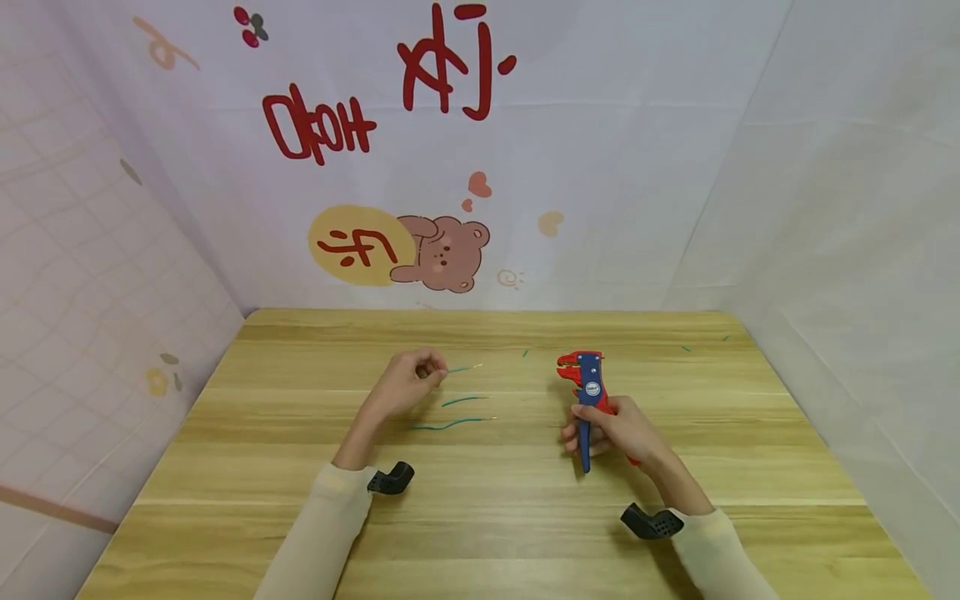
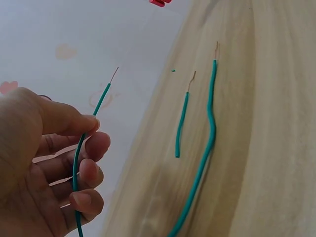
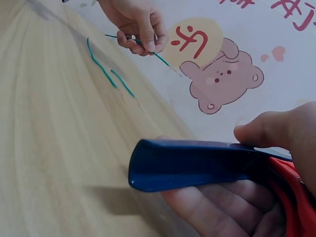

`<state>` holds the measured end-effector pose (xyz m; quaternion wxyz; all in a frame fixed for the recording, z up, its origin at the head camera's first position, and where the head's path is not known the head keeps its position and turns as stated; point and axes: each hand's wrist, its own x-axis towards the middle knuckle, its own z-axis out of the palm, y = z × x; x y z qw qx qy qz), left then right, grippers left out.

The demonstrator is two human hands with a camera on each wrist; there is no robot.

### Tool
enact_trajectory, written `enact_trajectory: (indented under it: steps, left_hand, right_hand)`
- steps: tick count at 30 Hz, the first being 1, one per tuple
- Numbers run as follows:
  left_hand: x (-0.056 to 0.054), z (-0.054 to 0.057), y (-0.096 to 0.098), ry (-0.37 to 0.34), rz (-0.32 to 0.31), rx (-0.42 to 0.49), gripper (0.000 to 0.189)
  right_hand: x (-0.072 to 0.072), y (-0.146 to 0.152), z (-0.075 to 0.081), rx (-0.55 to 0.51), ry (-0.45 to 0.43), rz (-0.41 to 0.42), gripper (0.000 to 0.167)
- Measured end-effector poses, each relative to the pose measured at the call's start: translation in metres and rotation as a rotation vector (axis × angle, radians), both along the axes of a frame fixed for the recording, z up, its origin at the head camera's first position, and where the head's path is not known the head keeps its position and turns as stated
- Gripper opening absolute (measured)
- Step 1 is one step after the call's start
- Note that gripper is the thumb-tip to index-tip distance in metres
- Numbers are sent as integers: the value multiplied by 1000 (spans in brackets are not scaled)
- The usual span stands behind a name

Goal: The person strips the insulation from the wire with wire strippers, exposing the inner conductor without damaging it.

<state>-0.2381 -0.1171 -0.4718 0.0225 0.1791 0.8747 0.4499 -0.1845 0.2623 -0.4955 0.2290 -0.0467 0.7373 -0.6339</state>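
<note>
Between thumb and fingers my left hand (image 1: 411,380) pinches a green wire (image 2: 102,100), its bare copper end pointing up and away from the hand. My right hand (image 1: 611,427) holds a wire stripper (image 1: 591,388) with a blue body and red jaws, its head toward the back of the table. The blue handle (image 3: 187,165) lies across the fingers in the right wrist view, with the thumb above it. Two more green wires, a short one (image 2: 182,123) and a longer bent one (image 2: 211,118), lie on the table beside the left hand, each with one bare copper end.
Small green bits of insulation, one (image 1: 526,353) near the middle back and another (image 1: 686,349) at the back right, lie on the wooden table (image 1: 480,517). A printed cloth (image 1: 600,167) rises behind the table's back edge, and pale cloth hangs at both sides.
</note>
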Motion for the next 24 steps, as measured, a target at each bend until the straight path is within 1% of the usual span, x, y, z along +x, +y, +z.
enact_trajectory:
  steps: [8, 10, 14, 18, 21, 24]
  left_hand:
    - [-1, -11, 3, 29, 56, -48, 5]
    - [-4, -14, 5, 33, 55, -52, 5]
    - [-8, -21, 12, 24, 46, -60, 6]
    - [-10, -25, 18, 29, 42, -80, 5]
    - [-11, -27, 20, 46, 48, -96, 4]
    - [-11, -29, 22, 46, 65, -116, 4]
  right_hand:
    - [1, 2, -7, 61, -14, -19, 46]
    - [1, 4, -7, 73, -8, -20, 48]
    - [0, 4, -5, 95, -16, -46, 48]
    - [0, 1, -5, 125, -24, -66, 49]
    - [1, -3, -5, 175, -9, -93, 47]
    - [3, -6, -4, 279, 43, -148, 44]
